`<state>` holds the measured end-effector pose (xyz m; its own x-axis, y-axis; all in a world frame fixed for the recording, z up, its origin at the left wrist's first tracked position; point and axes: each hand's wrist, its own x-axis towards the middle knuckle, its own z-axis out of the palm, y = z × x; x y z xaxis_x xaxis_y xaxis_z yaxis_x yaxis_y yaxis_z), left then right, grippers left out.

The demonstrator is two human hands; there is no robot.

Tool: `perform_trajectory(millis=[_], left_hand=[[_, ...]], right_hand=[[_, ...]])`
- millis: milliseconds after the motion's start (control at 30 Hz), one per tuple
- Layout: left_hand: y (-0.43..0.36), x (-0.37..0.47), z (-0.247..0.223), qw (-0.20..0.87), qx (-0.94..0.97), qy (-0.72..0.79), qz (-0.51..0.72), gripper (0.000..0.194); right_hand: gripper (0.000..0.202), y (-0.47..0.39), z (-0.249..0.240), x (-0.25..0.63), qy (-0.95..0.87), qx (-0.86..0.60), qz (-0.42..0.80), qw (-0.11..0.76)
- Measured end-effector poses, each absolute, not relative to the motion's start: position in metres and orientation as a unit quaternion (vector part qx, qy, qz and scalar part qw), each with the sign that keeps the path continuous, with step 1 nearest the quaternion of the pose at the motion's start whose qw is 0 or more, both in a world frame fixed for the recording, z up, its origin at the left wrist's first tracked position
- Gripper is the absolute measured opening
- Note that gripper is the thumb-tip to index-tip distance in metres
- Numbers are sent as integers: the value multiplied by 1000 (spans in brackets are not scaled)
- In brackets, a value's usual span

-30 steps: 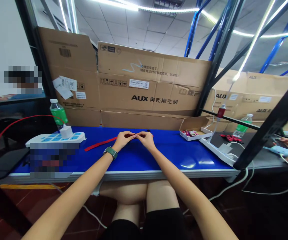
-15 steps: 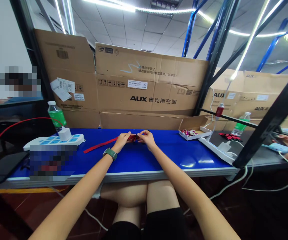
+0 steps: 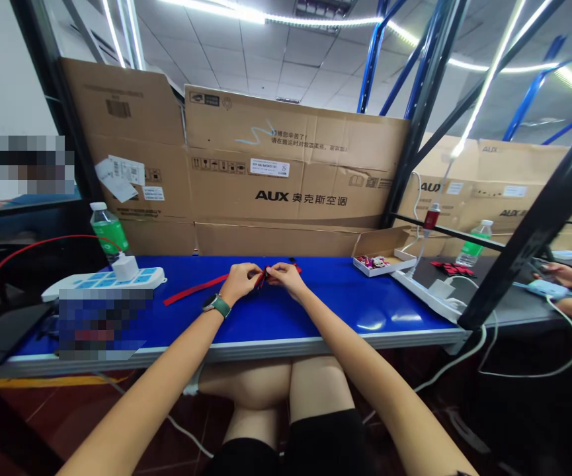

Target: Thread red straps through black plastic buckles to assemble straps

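A red strap point(image 3: 194, 289) lies across the blue table top, its flat free end to the left and its other end running behind my left hand point(image 3: 240, 280). Between my two hands is a small bunched red and dark part of it. My left fingers are closed on this part from the left. From the right, my right hand point(image 3: 286, 276) pinches the same piece. A bit of red and a small dark piece point(image 3: 292, 260) show just beyond my right hand. The fine detail at the fingertips is too small to tell.
On the left of the blue table point(image 3: 340, 311) are a power strip point(image 3: 102, 282) and a green-labelled bottle point(image 3: 109, 231). An open small box point(image 3: 385, 263) and another power strip point(image 3: 427, 297) are at the right. Cardboard point(image 3: 295, 178) stands behind. A person's hand point(image 3: 563, 274) shows far right.
My left hand has turned, its wrist rolling so the watch face shows, and its fingers are more curled. My right hand has shifted slightly, and red material now shows beyond it.
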<state>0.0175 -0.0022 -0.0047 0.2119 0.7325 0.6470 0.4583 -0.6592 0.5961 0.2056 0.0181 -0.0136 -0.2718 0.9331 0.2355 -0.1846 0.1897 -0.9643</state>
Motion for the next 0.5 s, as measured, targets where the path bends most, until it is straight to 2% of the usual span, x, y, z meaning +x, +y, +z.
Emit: perform_trajectory(millis=[167, 333, 500], left_hand=[[-7, 23, 2, 74, 793, 371, 478, 8], [-5, 20, 4, 70, 780, 366, 503, 9], [0, 14, 1, 60, 778, 380, 497, 11]], right_hand=[[46, 13, -8, 206, -551, -305, 623, 465], [50, 17, -3, 217, -526, -302, 616, 503], [50, 16, -3, 221, -557, -320, 613, 460]])
